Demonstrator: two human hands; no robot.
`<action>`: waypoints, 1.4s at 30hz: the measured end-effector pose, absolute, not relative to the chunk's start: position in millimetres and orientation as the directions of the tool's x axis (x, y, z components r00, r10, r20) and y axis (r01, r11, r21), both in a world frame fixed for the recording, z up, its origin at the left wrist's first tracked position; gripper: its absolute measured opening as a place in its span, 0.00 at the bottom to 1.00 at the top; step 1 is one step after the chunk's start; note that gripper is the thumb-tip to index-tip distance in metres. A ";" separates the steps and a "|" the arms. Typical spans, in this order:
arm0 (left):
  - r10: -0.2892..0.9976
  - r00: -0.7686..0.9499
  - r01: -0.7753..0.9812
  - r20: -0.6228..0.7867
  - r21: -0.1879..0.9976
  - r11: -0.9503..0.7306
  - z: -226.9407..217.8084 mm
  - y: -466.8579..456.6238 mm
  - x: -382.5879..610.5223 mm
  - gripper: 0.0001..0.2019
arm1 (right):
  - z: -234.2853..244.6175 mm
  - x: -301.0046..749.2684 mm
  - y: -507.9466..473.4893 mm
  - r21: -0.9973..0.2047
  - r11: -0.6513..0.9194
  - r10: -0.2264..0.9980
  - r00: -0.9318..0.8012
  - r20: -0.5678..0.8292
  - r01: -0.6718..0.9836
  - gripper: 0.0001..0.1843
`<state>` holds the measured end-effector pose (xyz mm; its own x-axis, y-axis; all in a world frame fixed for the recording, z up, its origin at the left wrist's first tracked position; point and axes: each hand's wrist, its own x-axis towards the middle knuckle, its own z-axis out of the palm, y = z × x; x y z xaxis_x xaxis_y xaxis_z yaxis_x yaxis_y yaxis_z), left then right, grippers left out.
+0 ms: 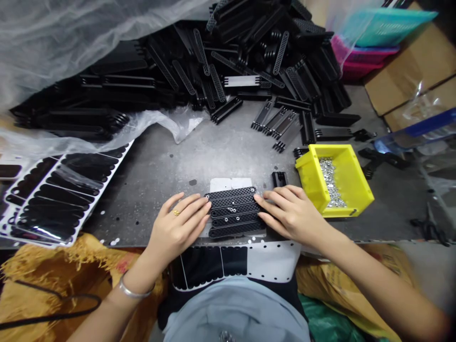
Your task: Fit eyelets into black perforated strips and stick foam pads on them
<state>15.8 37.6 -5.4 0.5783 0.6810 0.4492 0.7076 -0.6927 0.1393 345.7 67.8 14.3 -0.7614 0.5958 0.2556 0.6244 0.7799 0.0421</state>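
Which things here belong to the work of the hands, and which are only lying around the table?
Part of the work:
left hand
right hand
black perforated strips
yellow bin of small silver parts

Just lying about:
heap of black pieces
sheets of black shapes
plastic film
cardboard boxes

Free passage: bare steel counter (160, 183) beyond the left hand (178, 223) and right hand (292, 213), reaching the heap of black slotted plastic parts (256, 61). Obstacles: row of black slotted strips (233, 211) between the hands; yellow plastic bin (333, 183) at right; sheets of black adhesive pads (60, 194) at left.
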 end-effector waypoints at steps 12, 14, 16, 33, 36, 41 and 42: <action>0.574 0.726 0.604 0.378 0.050 -0.796 -3.5 54.5 -6.8 0.20 | 20.0 347.9 95.0 0.138 0.902 0.368 -0.896 0.248 0.409 0.14; 0.580 0.714 0.611 0.392 0.057 -0.790 -4.4 54.5 -5.0 0.18 | 16.9 349.5 92.8 0.118 0.904 0.372 -0.893 0.254 0.410 0.16; 0.579 0.705 0.608 0.410 0.072 -0.791 -5.7 53.6 -1.9 0.17 | 14.0 347.6 85.8 0.089 0.892 0.407 -0.874 0.266 0.443 0.18; 0.667 0.581 0.687 0.466 0.158 -0.709 2.4 54.3 34.5 0.05 | 13.6 351.5 85.5 0.010 0.855 0.503 -0.832 0.234 0.519 0.16; 0.628 0.635 0.621 0.450 0.186 -0.762 3.2 57.5 50.6 0.09 | 11.9 336.8 70.9 0.011 0.822 0.550 -0.797 0.250 0.570 0.17; 0.589 0.670 0.577 0.451 0.182 -0.796 -0.1 56.4 49.0 0.09 | 14.3 314.8 49.8 0.110 0.671 0.696 -0.674 0.249 0.733 0.19; 0.588 0.665 0.581 0.460 0.177 -0.795 -0.9 54.6 45.4 0.08 | 15.6 313.3 49.8 0.127 0.660 0.699 -0.667 0.257 0.741 0.18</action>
<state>45.4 54.6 -0.9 0.6650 0.5882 0.4602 0.5806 -0.7947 0.1768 313.3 49.8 15.6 -0.6671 0.6993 0.2569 0.7405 0.6600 0.1266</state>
